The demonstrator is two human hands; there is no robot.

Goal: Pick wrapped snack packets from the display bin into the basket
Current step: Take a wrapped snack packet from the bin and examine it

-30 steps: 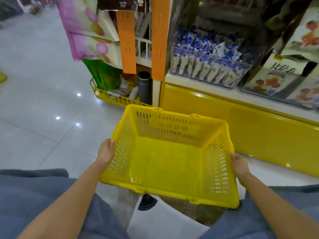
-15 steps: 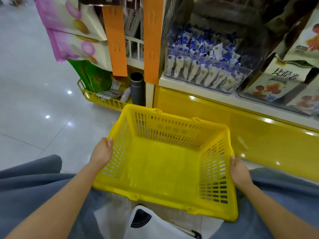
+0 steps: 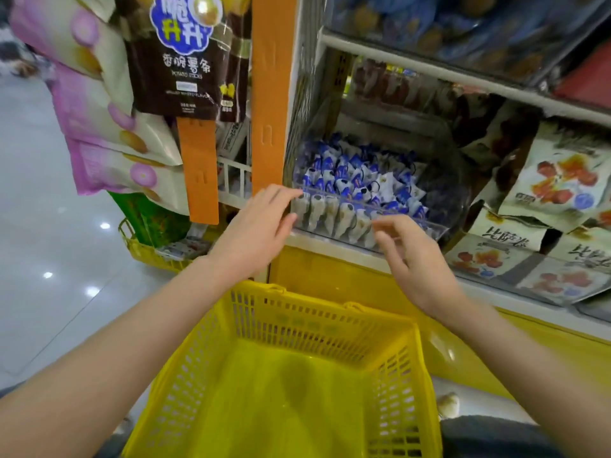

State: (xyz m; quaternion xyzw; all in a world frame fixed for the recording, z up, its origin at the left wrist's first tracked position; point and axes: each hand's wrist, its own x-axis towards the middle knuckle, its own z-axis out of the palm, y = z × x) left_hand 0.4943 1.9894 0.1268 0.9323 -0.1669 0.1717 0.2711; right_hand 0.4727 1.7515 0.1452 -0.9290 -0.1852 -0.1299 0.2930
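Blue-and-white snack packets (image 3: 357, 180) fill the clear bin (image 3: 451, 196) on the shelf. The left hand (image 3: 261, 223), fingers straight and spread, reaches the bin's front left corner. The right hand (image 3: 418, 262), loosely curled and holding nothing, hovers before its front wall. The yellow basket (image 3: 297, 314) sits below.

The left hand (image 3: 261, 223), fingers straight, and the right hand (image 3: 417, 259), fingers loosely bent, are at the front of the clear bin (image 3: 447, 196) of snack packets (image 3: 357, 180), above the yellow basket (image 3: 307, 317).

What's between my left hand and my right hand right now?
In the head view, between the left hand and right hand lies the clear plastic display bin, its front wall backed by blue-and-white wrapped snack packets.
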